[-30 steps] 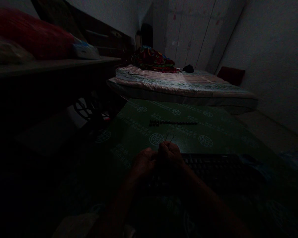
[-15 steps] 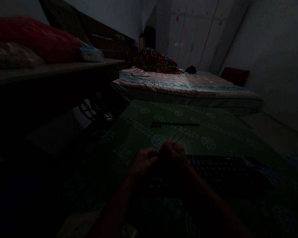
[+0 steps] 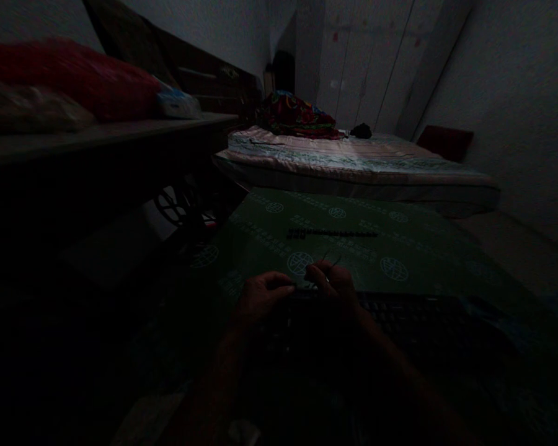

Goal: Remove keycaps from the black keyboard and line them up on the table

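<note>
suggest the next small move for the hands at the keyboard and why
Probably brace the left hand lightly against the keyboard: its fingertips are at the far edge, and the right hand, close beside, pinches thin wires. It is too dark to tell whether the wires touch a key.

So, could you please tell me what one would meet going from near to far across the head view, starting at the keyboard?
Keyboard, black pieces, bed, wardrobe.
</note>
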{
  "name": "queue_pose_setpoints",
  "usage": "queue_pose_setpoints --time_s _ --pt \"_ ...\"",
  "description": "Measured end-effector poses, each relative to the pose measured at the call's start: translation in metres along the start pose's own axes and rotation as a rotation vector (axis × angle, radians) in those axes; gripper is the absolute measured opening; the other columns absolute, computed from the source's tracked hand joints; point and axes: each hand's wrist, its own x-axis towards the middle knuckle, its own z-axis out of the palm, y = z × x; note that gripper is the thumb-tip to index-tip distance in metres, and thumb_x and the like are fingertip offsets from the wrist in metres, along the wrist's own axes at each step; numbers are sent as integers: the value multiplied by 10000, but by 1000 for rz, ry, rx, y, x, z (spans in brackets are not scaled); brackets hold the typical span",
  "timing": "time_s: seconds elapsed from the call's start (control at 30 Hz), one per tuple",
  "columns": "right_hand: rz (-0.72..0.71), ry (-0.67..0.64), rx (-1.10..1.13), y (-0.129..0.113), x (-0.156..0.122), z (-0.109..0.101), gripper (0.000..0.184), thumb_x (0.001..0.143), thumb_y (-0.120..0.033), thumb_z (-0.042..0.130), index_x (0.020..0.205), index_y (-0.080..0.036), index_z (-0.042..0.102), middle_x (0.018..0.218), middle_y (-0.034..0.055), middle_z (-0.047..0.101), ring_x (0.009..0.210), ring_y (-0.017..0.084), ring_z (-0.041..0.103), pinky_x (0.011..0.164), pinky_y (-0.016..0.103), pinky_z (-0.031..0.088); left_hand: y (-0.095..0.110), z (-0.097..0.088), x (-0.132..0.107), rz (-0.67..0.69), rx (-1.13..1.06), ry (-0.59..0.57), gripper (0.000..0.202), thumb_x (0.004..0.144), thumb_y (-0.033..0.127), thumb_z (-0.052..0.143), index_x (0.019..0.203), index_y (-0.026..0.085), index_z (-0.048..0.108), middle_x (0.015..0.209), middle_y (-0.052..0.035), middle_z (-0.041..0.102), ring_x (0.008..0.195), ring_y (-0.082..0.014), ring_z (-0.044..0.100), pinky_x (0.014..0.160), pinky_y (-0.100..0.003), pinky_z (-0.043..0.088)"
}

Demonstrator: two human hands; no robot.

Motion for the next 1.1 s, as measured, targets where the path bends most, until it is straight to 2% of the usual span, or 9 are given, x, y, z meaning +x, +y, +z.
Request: queue_pose_setpoints --time_s 0.1,0.2,0.3,0.43,0.57,0.8,0.97,1.1 --pt "-94 -81 -133 -5 1 -2 272 822 -352 433 692 -170 588 633 17 572 595 118 500 583 223 378 -3 -2 2 -16 -98 -17 333 530 343 699 780 131 642 703 -34 656 617 -162 588 578 -262 441" --pt "-151 -201 -166 -3 0 -2 218 821 -290 431 863 -191 619 729 25 627 631 124 540 578 213 384 -3 -3 1 -51 -177 -9 346 514 336 707 781 127 637 671 -28 648 589 -157 585 578 -271 444" --pt "-169 -262 -172 1 -2 0 247 792 -264 467 981 -215 618 787 26 661 623 130 569 564 212 391 -1 -3 -1 -42 -255 -16 313 510 304 709 759 128 634 678 -28 649 603 -159 592 593 -275 448" --pt "-160 -305 -179 3 -3 1 251 765 -259 507 968 -199 643 700 20 660 536 119 548 513 203 375 2 -2 -4 -83 -348 -38 278 506 261 715 729 129 616 607 0 622 538 -130 571 559 -257 439" --pt "-141 -291 -189 1 -3 1 226 747 -239 532 934 -207 655 650 4 647 508 107 527 495 194 359 1 0 -3 -114 -425 -73 276 485 225 726 713 133 601 588 15 618 529 -121 572 559 -250 438" --pt "-69 -292 -309 -4 -5 3 202 742 -260 543 901 -193 648 604 11 623 486 116 518 465 200 341 -8 -1 1 -71 -383 -129 221 518 200 712 703 137 608 604 26 617 545 -115 577 577 -246 436" --pt "12 -402 -317 -10 0 2 179 723 -222 549 870 -171 636 668 28 641 543 115 545 478 185 358 -7 0 1 -48 -317 -122 237 499 191 707 706 126 611 597 10 625 550 -134 580 569 -255 439" --pt "12 -490 -339 -11 14 -1 202 694 -199 568 883 -156 627 642 11 632 541 104 536 473 174 349 -7 1 4 -46 -368 -71 293 481 206 714 746 126 619 615 -1 637 544 -133 579 571 -254 440"
